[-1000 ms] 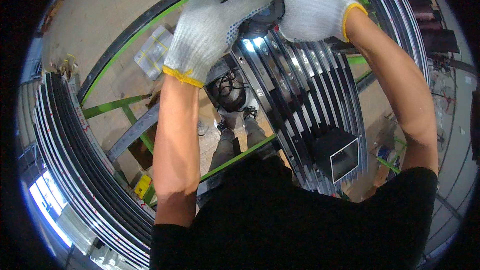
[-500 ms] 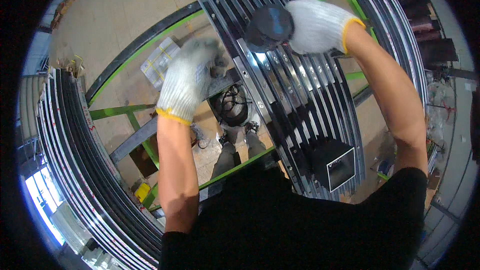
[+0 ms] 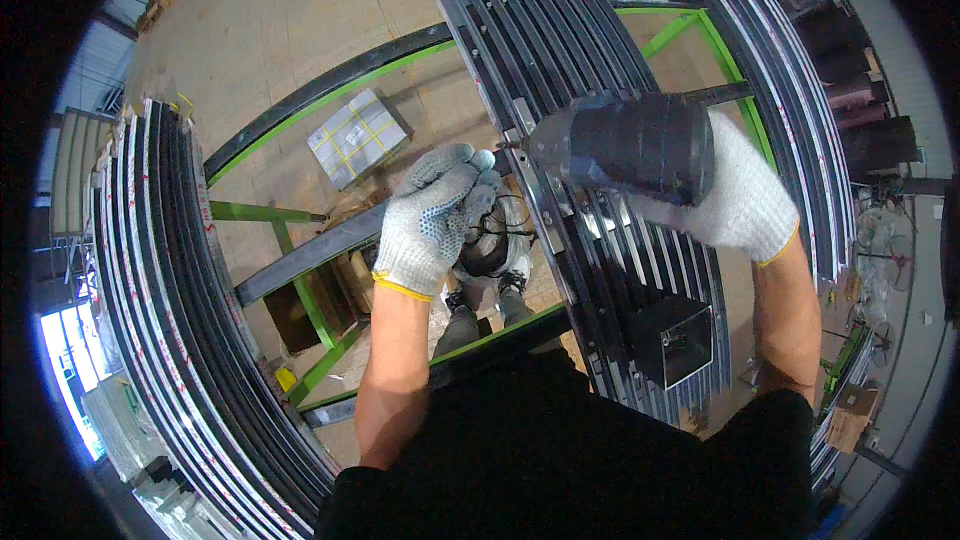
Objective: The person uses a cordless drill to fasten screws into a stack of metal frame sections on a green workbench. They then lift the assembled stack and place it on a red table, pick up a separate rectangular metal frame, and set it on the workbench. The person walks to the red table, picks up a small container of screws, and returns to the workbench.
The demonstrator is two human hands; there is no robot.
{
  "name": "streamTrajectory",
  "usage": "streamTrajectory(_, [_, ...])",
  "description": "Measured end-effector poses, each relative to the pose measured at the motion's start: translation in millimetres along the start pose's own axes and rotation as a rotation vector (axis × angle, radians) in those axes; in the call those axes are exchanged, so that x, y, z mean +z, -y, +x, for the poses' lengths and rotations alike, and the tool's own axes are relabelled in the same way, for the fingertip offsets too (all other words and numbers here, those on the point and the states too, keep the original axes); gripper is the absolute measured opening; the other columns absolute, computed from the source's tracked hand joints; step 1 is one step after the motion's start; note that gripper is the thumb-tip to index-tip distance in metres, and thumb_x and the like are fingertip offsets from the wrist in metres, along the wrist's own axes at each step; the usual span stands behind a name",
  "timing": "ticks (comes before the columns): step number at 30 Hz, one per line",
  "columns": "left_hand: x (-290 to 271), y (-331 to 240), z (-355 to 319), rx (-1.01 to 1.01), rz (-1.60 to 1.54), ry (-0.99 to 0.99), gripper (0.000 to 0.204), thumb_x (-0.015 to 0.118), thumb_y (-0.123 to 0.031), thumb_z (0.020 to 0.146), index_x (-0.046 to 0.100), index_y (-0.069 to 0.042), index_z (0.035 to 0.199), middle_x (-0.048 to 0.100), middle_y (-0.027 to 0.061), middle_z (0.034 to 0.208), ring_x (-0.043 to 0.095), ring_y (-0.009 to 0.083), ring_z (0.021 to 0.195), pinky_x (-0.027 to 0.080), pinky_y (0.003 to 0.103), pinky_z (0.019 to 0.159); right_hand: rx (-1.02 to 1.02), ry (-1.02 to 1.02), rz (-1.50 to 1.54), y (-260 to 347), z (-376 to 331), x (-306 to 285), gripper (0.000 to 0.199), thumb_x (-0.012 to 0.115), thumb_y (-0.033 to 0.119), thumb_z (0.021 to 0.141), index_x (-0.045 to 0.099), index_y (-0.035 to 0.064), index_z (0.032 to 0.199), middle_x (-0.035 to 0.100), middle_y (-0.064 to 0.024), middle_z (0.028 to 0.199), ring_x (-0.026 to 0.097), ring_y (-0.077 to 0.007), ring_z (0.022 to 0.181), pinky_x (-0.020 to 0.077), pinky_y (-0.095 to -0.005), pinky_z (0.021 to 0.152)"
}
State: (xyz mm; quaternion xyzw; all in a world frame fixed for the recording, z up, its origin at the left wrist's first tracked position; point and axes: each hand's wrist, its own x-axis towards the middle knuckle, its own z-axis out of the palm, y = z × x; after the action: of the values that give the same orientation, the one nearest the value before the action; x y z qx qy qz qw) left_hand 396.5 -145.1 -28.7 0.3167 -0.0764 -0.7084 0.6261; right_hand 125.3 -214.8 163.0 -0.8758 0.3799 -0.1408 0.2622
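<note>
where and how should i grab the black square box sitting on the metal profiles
Likely by the thin rim of the black box, pinching one wall from above: its square mouth opens upward, while its base rests on the metal profiles.

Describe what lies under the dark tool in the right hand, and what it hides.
Beneath the dark tool in the right hand, dark metal bars run side by side, visible beyond its edges. The stretch it covers cannot be seen.

Reaching forward with bare left forearm [image 3: 393, 370] and right forearm [image 3: 787, 315]; holding the gloved left hand [image 3: 425, 230] loosely curled, fingers [image 3: 450, 160] bent rightward; angling the gloved right hand [image 3: 748, 195] inward, fingers mostly hidden.
</note>
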Motion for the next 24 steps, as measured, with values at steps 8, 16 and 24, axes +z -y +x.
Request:
streamTrajectory(8, [3.6,0.3,-13.5,0.343,0.478,0.123,0.025,0.07,-0.001,0.096,0.065,0.003,0.12,0.071,0.0152,0.117,0.07,0.0276,0.11,0.06,0.036,0.096,0.017,-0.13,-0.02,13.2,-28.3,26.2,0.065,0.095,0.016,0.066,0.067,-0.0001,0.121,0.074,-0.0189,0.11,0.071,-0.0388,0.101,0.0564,-0.0434,0.094])
streamTrajectory(16, [14.8,8.6,-26.2,0.919,1.443,0.022,0.03,0.071,-0.004,0.096,0.063,0.002,0.124,0.07,0.0152,0.113,0.071,0.0268,0.105,0.06,0.037,0.091,-0.085,-0.192,-0.075,16.9,-35.0,35.6,0.057,0.093,0.016,0.068,0.068,-0.0014,0.117,0.074,-0.0212,0.109,0.071,-0.0383,0.1,0.0571,-0.0428,0.092])
streamTrajectory(24, [37.7,-1.9,-29.6,0.08,0.323,0.056,0.025,0.062,-0.012,0.104,0.064,0.003,0.124,0.071,0.015,0.104,0.071,0.0213,0.085,0.057,0.032,0.071,0.15,-0.061,0.094,19.1,-26.7,22.0,0.041,0.085,0.017,0.073,0.071,0.0035,0.11,0.075,-0.0195,0.1,0.072,-0.0395,0.093,0.0573,-0.0438,0.086])
